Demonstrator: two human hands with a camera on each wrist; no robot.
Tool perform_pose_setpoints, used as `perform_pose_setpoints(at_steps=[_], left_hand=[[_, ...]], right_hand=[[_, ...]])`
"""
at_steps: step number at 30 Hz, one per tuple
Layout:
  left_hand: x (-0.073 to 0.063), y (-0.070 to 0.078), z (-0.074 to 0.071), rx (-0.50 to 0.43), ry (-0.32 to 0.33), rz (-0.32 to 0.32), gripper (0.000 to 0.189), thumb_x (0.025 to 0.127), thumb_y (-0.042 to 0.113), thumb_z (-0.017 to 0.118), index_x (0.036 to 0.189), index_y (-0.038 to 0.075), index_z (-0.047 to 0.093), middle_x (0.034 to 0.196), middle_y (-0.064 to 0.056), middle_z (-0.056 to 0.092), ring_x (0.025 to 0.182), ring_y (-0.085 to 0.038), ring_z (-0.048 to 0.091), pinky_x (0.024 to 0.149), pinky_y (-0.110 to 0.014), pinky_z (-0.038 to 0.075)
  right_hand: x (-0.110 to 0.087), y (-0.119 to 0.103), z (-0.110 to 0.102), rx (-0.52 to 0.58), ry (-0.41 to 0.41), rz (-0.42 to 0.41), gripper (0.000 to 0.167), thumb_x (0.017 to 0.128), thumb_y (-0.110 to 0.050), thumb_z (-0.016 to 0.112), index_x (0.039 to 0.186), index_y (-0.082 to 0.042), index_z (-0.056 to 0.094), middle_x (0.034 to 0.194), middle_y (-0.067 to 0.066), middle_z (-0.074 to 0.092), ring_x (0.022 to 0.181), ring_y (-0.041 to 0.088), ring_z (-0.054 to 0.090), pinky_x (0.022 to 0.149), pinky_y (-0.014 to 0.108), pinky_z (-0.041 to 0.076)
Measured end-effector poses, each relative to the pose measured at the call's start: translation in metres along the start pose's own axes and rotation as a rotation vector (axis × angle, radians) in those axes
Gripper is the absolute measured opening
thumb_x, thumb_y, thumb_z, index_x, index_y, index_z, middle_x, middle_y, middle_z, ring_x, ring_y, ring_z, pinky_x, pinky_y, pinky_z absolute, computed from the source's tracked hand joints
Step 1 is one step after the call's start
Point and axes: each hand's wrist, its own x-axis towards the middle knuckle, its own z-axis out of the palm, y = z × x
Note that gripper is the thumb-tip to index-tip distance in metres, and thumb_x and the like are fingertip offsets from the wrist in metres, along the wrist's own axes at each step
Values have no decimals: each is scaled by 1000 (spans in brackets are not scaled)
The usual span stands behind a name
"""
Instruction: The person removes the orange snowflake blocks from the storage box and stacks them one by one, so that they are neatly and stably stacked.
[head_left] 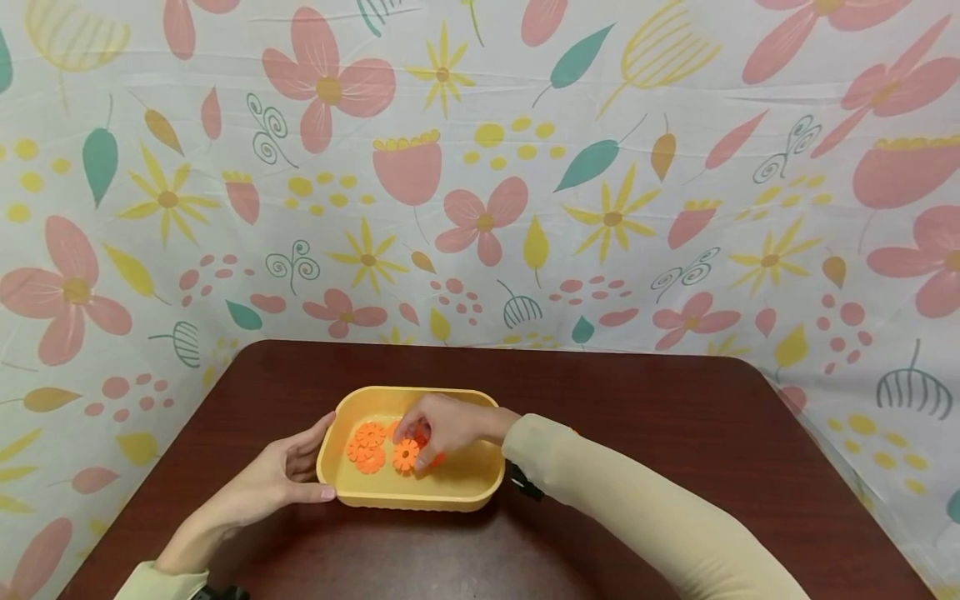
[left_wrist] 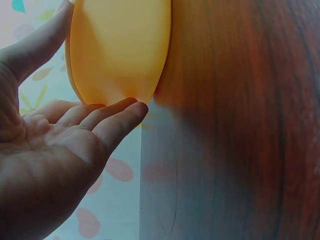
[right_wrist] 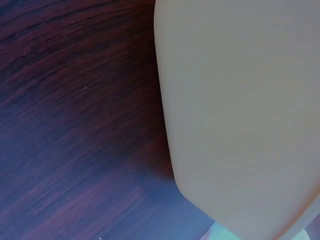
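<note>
A yellow plastic tray (head_left: 412,502) with rounded corners stands on the dark table. Inside it at the left lies a cluster of orange notched, flower-shaped discs (head_left: 367,448). My right hand (head_left: 448,423) reaches in over the right rim and pinches an orange notched disc (head_left: 406,455) between thumb and fingers, with more orange pieces under the palm, partly hidden. At the tray's left end, my left hand (head_left: 273,475) spreads thumb and fairly straight fingers against the two corners. The left wrist view shows its fingertips (left_wrist: 135,107) touching the tray's outer wall (left_wrist: 120,45).
The brown wooden table (head_left: 637,408) extends around the tray. Behind it hangs a white cloth (head_left: 480,275) with a flower print. In the right wrist view, a large pale surface (right_wrist: 235,100), apparently the tray's outer side, fills the right part beside the table.
</note>
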Motion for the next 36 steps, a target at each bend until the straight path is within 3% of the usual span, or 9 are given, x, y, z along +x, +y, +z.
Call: perform_pose_setpoints(at_steps=[7,17,22,30,36], left_hand=[[1,0,1,8,-5,14,102,93,4,80,168,0,11,168,-30,18,146,-51,34,100,-31,53],[2,0,2,16,-11,43,102,93,3,80,167,-1,11,167,-32,19,145,-52,35,100,-31,53],[2,0,1,24,-11,44,101,93,3,80,168,-1,12,168,-31,19,146,-52,34,100,-31,53],[0,0,0,48,-13,53,102,93,3,80,168,-1,10,169,-31,16,144,-54,37,99,-32,54],[0,2,1,73,0,36,103,93,6,81,168,0,11,171,-27,12,148,-52,32,102,-29,51]], right_hand=[[-6,1,-3,60,6,21,40,82,-3,91,120,-3,78,89,16,69,70,9,52,66,19,43],[-22,4,-15,129,89,-41,40,79,-4,93,117,-2,79,87,5,68,74,16,55,69,21,47],[-35,-2,-28,95,134,-82,41,81,-9,93,119,-3,79,100,12,68,78,21,54,70,25,44],[-60,-5,-46,107,193,-60,41,84,-11,91,123,-8,78,103,21,64,76,19,48,67,27,37],[-79,2,-54,123,258,-59,42,83,-10,91,123,-7,79,99,14,63,76,22,47,69,28,37]])
